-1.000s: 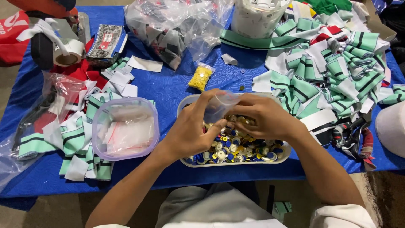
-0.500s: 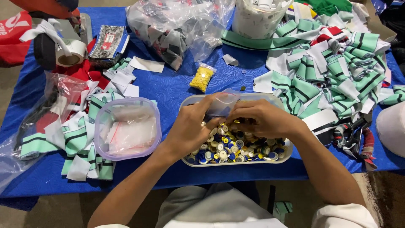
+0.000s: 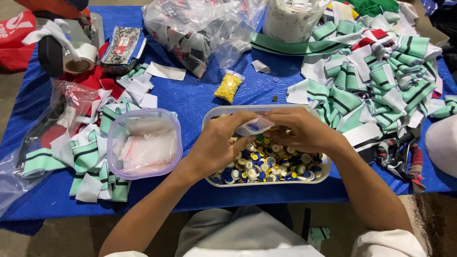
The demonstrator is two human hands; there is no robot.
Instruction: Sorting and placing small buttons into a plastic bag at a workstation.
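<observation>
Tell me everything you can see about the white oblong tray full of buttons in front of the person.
The white oblong plastic tray has rounded corners and a shallow rim. It lies flat on the blue table cloth near the table's front edge, heaped with loose buttons in blue, yellow, white and green. Both hands are over it: the left hand and right hand pinch a small clear plastic bag above the heap, hiding the tray's far middle.

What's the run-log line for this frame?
left hand: holds small clear bag | right hand: on same bag | below: tray of buttons | beside: lidded tub
</observation>
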